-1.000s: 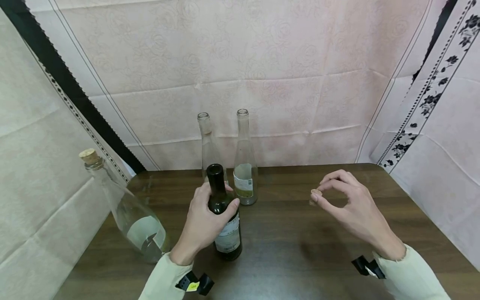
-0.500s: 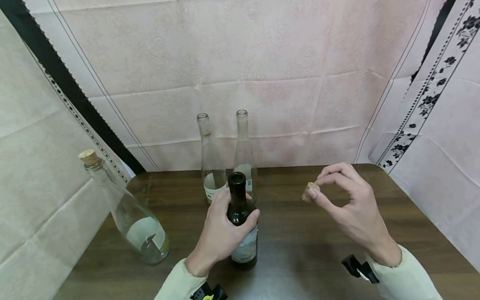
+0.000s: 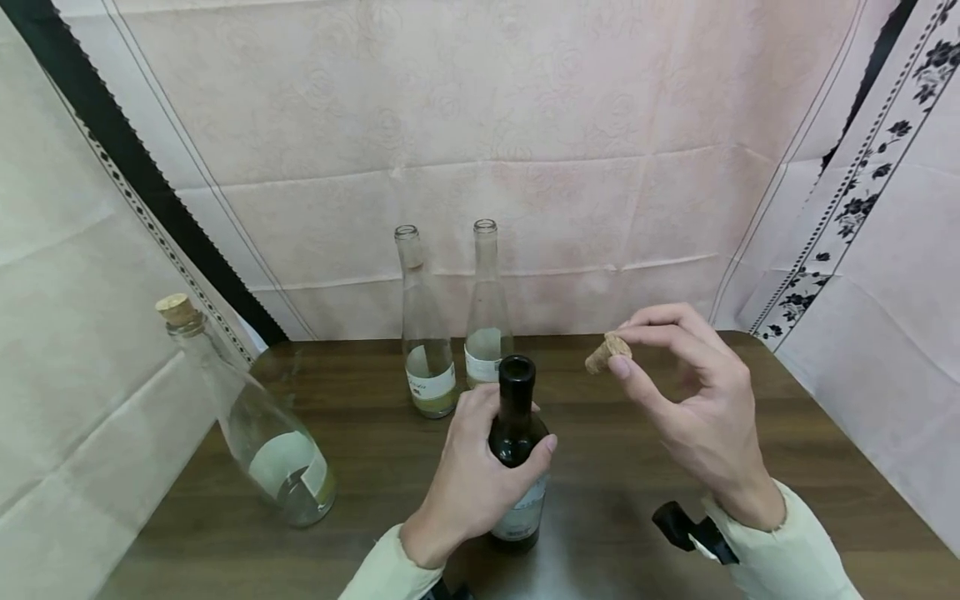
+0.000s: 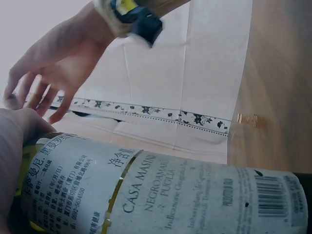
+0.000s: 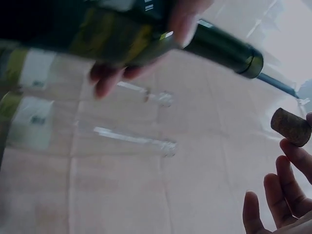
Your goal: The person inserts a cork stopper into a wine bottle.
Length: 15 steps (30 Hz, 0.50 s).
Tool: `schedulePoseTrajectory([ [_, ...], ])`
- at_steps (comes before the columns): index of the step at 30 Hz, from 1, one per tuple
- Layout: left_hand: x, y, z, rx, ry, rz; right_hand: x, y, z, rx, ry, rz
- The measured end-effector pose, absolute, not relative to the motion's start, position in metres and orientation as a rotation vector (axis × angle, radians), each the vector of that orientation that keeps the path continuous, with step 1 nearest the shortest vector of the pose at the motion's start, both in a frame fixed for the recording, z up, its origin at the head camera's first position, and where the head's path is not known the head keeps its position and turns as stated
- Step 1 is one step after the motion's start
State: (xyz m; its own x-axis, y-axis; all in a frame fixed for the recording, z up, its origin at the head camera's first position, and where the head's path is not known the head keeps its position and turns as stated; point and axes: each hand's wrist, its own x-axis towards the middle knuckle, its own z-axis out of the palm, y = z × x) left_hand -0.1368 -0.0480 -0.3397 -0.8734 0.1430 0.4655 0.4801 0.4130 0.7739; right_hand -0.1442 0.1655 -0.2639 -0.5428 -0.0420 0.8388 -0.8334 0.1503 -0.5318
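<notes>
My left hand (image 3: 480, 475) grips a dark green wine bottle (image 3: 515, 425) round its shoulder, and the bottle stands upright with its mouth uncovered. Its printed label (image 4: 161, 190) fills the lower part of the left wrist view. Between thumb and fingertips, my right hand (image 3: 697, 408) pinches a cork (image 3: 609, 354), held tilted in the air to the right of the bottle's neck. The right wrist view shows the same cork (image 5: 291, 126) apart from the bottle mouth (image 5: 254, 64).
Behind stand two clear glass bottles, one on the left (image 3: 427, 358) and one on the right (image 3: 487, 325), both without stoppers. A clear bottle (image 3: 277, 442) stoppered with a cork stands at left. Another cork (image 4: 247, 120) is on the wooden table (image 3: 375, 533).
My left hand has moved the wine bottle to the right and nearer. My right hand has brought its cork left towards the bottle, and the cork shows more fully.
</notes>
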Motion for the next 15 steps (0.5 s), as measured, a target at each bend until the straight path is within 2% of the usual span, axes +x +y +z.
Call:
schedulePoseTrajectory([
  [6, -0.136, -0.040, -0.339, -0.570, -2.349, -1.460, -0.143, 0.149, -0.249, 0.950, -1.632, 1.594],
  [15, -0.137, -0.028, -0.338, -0.625, -2.366, -1.441, -0.143, 0.132, -0.243, 0.978, -1.609, 1.625],
])
